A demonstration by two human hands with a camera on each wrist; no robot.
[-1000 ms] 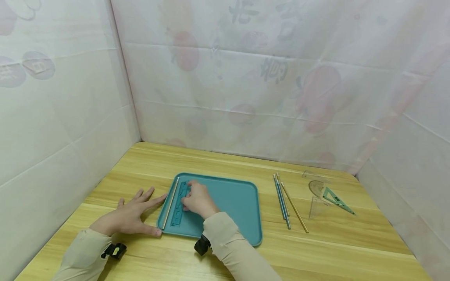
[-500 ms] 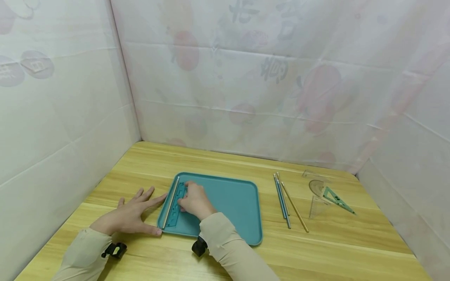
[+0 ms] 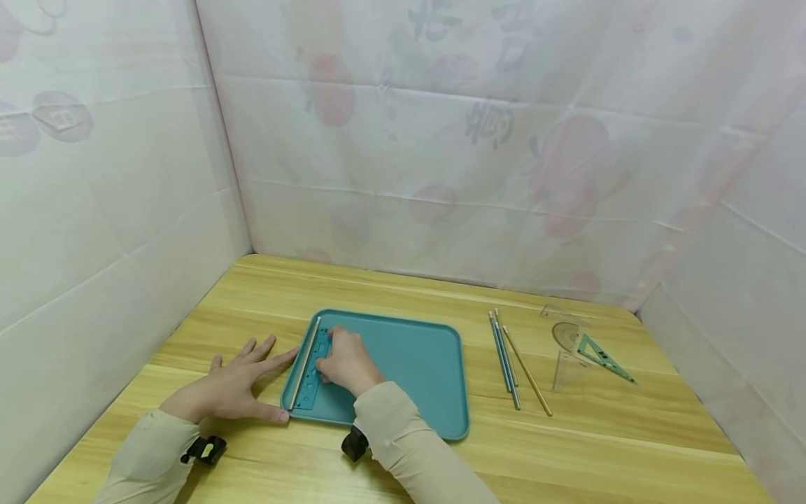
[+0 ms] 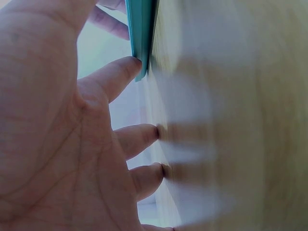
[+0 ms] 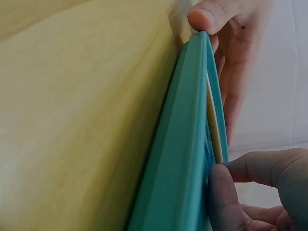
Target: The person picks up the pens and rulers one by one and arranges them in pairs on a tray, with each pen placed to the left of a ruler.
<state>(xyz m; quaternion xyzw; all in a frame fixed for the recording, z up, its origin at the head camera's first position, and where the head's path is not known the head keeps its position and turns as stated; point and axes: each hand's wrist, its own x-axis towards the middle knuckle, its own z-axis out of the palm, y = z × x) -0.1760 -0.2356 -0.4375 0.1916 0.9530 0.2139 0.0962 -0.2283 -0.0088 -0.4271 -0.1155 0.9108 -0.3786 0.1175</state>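
A teal tray (image 3: 409,378) lies on the table with a gold pencil (image 3: 305,364) along its left side. Right beside the pencil is a blue stencil ruler (image 3: 308,392), lying parallel to it. The right hand (image 3: 350,360) holds the ruler's right side with thumb and curled fingers, which cover part of its far half. In the right wrist view, the thumb (image 5: 222,192) and forefinger come close together over the tray's rim. My left hand (image 3: 233,388) rests with spread fingers at the tray's left edge, its thumb at the near corner and forefinger against the side.
Right of the tray lie several blue and gold pencils (image 3: 530,371). Farther right are a green set square (image 3: 604,358), a clear protractor (image 3: 565,336) and clear set squares (image 3: 567,371). Fabric walls (image 3: 403,175) enclose the wooden table (image 3: 567,455).
The right hand has shifted left with the ruler, bringing it from a slight gap to right alongside the pencil. The left hand has stayed in place.
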